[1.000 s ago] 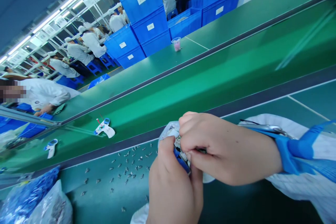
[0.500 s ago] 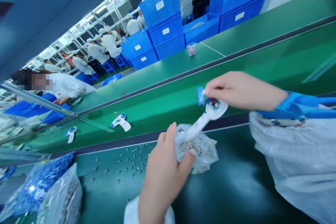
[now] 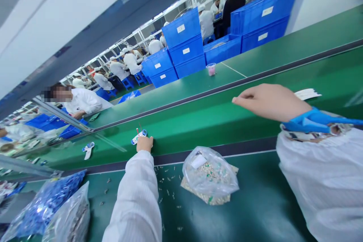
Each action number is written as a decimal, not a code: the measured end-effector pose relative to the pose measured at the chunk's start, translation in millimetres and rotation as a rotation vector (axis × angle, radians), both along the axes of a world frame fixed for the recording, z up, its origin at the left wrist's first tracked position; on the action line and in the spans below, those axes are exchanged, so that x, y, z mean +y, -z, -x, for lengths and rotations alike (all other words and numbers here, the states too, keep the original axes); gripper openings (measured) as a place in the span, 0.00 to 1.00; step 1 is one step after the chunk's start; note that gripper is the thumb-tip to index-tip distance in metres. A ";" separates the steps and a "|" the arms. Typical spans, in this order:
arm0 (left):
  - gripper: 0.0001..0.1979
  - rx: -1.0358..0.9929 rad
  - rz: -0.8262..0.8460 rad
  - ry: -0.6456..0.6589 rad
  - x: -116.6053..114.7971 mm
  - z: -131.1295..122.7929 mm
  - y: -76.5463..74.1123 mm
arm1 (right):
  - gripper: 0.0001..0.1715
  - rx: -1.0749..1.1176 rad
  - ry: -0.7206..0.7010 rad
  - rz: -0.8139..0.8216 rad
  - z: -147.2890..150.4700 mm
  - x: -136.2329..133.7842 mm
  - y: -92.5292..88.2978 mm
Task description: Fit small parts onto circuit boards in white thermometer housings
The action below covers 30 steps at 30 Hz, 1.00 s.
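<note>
Touching the white gadget (image 3: 137,137) on the green belt (image 3: 198,130), the left hand (image 3: 145,144) looks curled, grip unclear, while the open right hand (image 3: 269,102) hangs near a plastic bag (image 3: 210,174).

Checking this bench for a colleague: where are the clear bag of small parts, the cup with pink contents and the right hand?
Clear bag of small parts (image 3: 210,177): head view, bag's middle.
Cup with pink contents (image 3: 211,69): head view, its side.
Right hand (image 3: 269,102): head view, back of the hand.
</note>
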<state>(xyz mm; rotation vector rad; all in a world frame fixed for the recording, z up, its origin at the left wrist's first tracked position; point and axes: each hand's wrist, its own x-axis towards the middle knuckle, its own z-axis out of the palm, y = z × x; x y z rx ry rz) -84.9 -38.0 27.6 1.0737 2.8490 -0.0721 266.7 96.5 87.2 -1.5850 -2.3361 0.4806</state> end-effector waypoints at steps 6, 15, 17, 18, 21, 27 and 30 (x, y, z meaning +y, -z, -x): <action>0.16 -0.060 -0.184 -0.013 1.1 2.0 -11.8 | 0.21 0.111 -0.324 0.064 13.7 -31.1 -6.1; 0.14 -0.134 -0.582 0.679 -87.2 -119.9 -81.1 | 0.37 0.975 -0.555 0.633 53.5 -83.3 0.1; 0.13 -0.115 -0.604 0.864 -108.1 -142.7 -88.8 | 0.42 1.102 -0.724 0.891 53.4 -102.0 -3.3; 0.12 -0.048 -0.626 0.982 -115.9 -150.7 -91.0 | 0.42 1.167 -0.811 1.025 50.6 -111.4 -5.8; 0.12 0.183 -0.718 1.207 -134.3 -165.2 -92.0 | 0.35 1.301 -0.943 1.215 34.5 -138.1 -15.3; 0.17 0.639 -0.985 1.279 -179.2 -197.6 -84.6 | 0.32 1.311 -0.667 0.940 6.0 -184.9 -31.5; 0.10 0.773 -0.929 1.408 -192.0 -215.8 -82.6 | 0.31 1.243 -0.599 0.905 3.2 -203.2 -33.7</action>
